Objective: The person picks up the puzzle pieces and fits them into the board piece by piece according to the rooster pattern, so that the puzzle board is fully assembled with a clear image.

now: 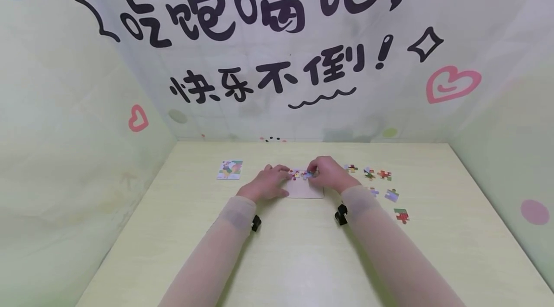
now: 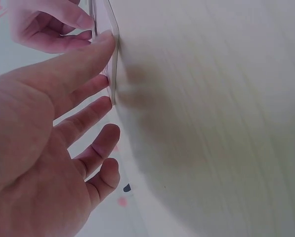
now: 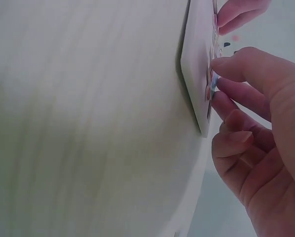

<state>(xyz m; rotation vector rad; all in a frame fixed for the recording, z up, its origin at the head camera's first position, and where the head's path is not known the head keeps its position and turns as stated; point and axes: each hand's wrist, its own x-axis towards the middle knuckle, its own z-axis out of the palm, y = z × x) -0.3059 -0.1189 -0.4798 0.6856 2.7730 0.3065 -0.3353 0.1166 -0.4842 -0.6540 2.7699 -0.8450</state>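
A small pale puzzle board [image 1: 305, 192] lies on the table between both hands, with a few joined jigsaw pieces [image 1: 296, 174] along its far side. My left hand [image 1: 269, 184] rests at the board's left side, thumb near the front corner and fingertips by the pieces. In the left wrist view its other fingers [image 2: 106, 140] hang loosely past the edge. With thumb and fingers my right hand [image 1: 330, 174] pinches a bluish jigsaw piece [image 1: 308, 175] at the board's far right; the fingertips hide part of it.
Several loose jigsaw pieces [image 1: 392, 195] lie scattered right of the board, some behind the right forearm. A square picture card [image 1: 229, 170] lies to the left on the table [image 1: 285, 259]. A printed wall sheet [image 1: 259, 119] closes off the back and sides.
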